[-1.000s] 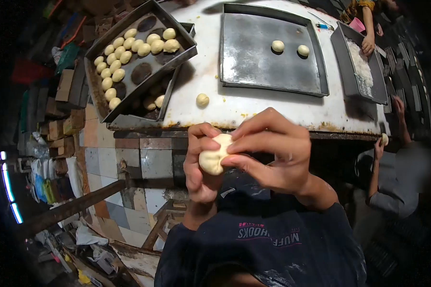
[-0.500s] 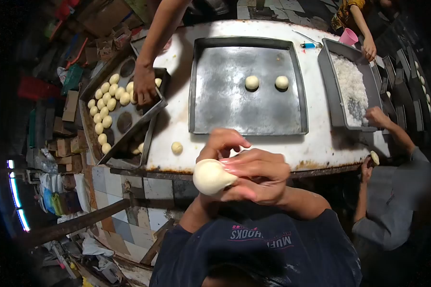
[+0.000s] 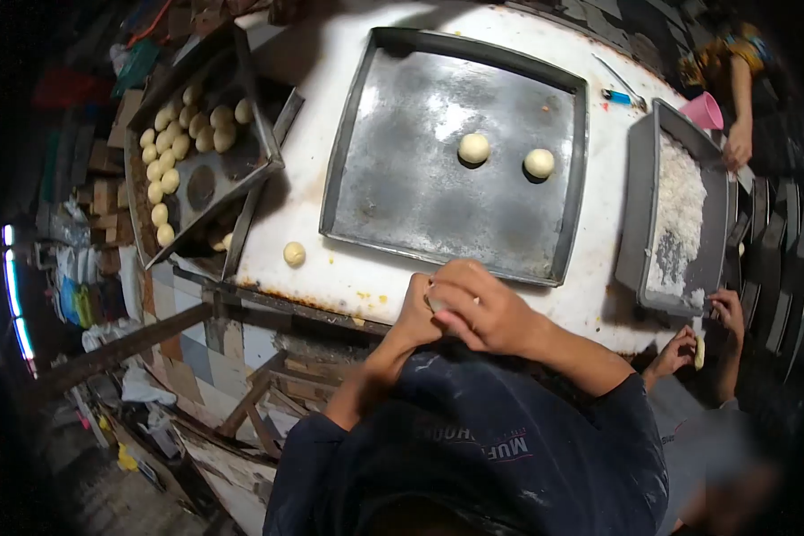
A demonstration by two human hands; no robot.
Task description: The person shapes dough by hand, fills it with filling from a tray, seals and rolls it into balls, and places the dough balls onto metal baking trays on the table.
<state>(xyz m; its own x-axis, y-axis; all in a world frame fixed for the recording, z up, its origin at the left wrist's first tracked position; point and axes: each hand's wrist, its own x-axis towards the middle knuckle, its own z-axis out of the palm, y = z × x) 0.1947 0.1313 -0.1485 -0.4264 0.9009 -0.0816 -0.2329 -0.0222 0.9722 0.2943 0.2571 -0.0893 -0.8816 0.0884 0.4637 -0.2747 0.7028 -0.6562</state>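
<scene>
Above the table's near edge, my left hand (image 3: 415,314) and my right hand (image 3: 493,311) are closed together around a piece of dough (image 3: 435,302). Only a small pale part of the dough shows between my fingers. Just beyond them lies a large metal baking tray (image 3: 402,188), with one round dough ball (image 3: 473,149) and a second dough ball (image 3: 539,163) on its base. A single dough ball (image 3: 294,254) rests on the white tabletop (image 3: 348,277), left of my hands.
At left, a tilted metal tray (image 3: 263,170) holds several dough balls. A grey bin (image 3: 634,214) of white shredded filling stands at right, near a pink cup (image 3: 703,111) and a blue lighter (image 3: 616,96). Co-workers' hands (image 3: 674,353) are beside the bin, one holding dough.
My hands have closed over the dough, which bulged out in plain sight before. A co-worker's arm has left the tray at left. The right-hand co-worker's hand has drawn back from the filling.
</scene>
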